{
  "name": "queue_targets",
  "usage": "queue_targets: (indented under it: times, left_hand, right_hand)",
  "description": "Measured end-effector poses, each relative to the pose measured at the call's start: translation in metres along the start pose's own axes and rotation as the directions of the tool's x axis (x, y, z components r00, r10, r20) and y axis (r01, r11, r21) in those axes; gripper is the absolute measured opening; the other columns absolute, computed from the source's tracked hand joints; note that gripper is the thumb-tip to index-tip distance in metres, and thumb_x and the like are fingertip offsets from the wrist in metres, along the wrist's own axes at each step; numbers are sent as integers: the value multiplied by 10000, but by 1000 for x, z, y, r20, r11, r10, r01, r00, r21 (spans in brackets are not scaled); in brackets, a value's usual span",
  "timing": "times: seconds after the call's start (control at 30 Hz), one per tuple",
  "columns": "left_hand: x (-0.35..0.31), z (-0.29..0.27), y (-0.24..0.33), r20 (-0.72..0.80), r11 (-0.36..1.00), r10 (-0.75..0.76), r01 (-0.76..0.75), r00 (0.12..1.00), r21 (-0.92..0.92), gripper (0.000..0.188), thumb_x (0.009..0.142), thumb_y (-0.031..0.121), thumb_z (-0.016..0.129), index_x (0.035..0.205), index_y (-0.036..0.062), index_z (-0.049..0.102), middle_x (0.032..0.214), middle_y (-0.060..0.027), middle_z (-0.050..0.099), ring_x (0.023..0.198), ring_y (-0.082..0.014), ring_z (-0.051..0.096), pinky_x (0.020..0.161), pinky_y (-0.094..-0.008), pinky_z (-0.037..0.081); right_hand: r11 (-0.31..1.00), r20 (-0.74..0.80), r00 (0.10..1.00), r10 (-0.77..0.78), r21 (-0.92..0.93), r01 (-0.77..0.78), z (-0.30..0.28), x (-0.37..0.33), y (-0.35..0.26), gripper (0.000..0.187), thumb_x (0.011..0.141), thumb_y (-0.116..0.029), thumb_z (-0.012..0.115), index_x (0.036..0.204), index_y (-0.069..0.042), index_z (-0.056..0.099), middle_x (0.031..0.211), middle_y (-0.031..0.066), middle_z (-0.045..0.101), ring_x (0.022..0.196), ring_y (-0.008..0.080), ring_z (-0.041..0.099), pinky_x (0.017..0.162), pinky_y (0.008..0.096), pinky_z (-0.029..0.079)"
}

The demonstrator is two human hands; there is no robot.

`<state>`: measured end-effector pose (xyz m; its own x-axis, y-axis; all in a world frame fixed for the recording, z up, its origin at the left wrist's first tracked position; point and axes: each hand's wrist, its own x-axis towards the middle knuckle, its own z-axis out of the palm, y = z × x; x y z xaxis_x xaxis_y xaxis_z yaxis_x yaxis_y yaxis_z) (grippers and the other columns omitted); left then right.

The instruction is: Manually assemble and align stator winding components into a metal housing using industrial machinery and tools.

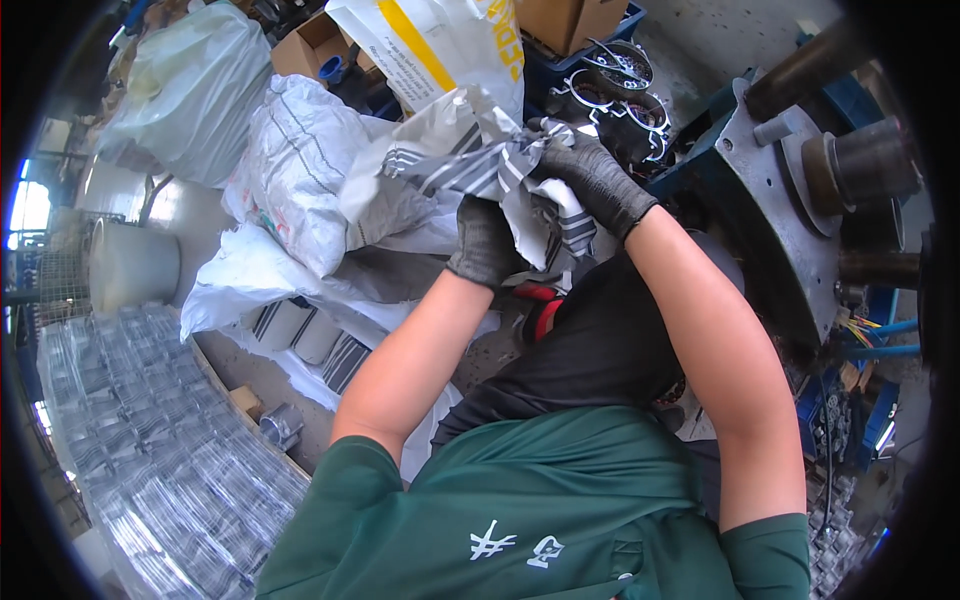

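Left hand [487, 243]: dark knit glove, centre of the frame; grip clenched on the lower folds of the striped sack.
Right hand [594, 178]: dark knit glove, upper centre, just right of the left hand; grip clenched on the upper edge of the striped sack.
Striped sack [490, 170]: crumpled white woven bag with dark stripes, held up between both hands in the upper centre; its mouth is bunched under the right glove.
White sack [298, 170]: full woven bag, upper left of centre, lying just left of the striped sack and touching it.
Clear plastic bag [190, 90]: bulging, pale, upper left of the frame, behind the white sack.
Yellow-banded bag [440, 45]: white with a yellow stripe, top centre, above the striped sack.
Cardboard boxes [565, 20]: brown, top centre to right, partly cut by the frame edge.
Metal rings [622, 85]: round wound parts in a dark crate, upper right of centre, just above the right hand.
Machine [800, 180]: grey steel plate with dark cylinders, right side of the frame, blue frame parts beside it.
Red tool [540, 305]: small red and black item, centre, below the hands, partly hidden by the sack; kind cannot be told.
Wrapped pallet [160, 450]: stack of shiny metal parts under clear film, lower left.
Grey drum [135, 265]: round container, left edge, above the wrapped pallet.
Clothing [560, 510]: green short-sleeved shirt, bottom centre; dark fabric above it.
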<state>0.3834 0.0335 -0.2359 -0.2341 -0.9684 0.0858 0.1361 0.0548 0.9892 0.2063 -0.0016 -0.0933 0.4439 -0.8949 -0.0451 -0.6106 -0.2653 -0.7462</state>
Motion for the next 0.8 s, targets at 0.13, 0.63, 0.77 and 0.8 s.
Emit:
queue_targets:
  times: [0.13,0.63,0.77,0.8]
  left_hand:
    - [33,10,57,21,760,331,-280,943,586,433,1059,260,510,1438,53,538,1399,-164,609,1268,-280,602,1104,-401,467]
    - [-65,48,-68,411,316,-427,-293,805,902,403,887,246,707,1268,117,679,1318,-192,627,1212,-430,608,999,-477,520]
    - [-94,42,-130,440,119,-738,-543,511,831,457,869,232,674,1312,119,681,1310,-175,658,1222,-420,611,1070,-482,467]
    - [-102,36,-139,376,95,-826,-555,419,826,464,869,239,665,1315,114,684,1307,-180,665,1235,-408,608,1090,-481,449]
  right_hand:
    - [431,212,950,228,853,-293,1,-5,16,494,935,-186,721,1402,-84,595,1245,66,671,1105,150,643,983,309,519]
    - [671,-432,734,525,740,-45,-42,-17,25,410,747,-192,819,1121,-49,733,935,73,732,802,187,692,730,336,566]
    - [636,-475,754,454,765,100,-36,-17,23,383,761,-200,806,1108,-55,737,924,77,727,782,188,687,714,343,567]
    - [685,-460,720,519,728,-29,-41,-19,16,355,756,-198,803,1076,-60,738,913,76,724,783,182,685,719,342,565]
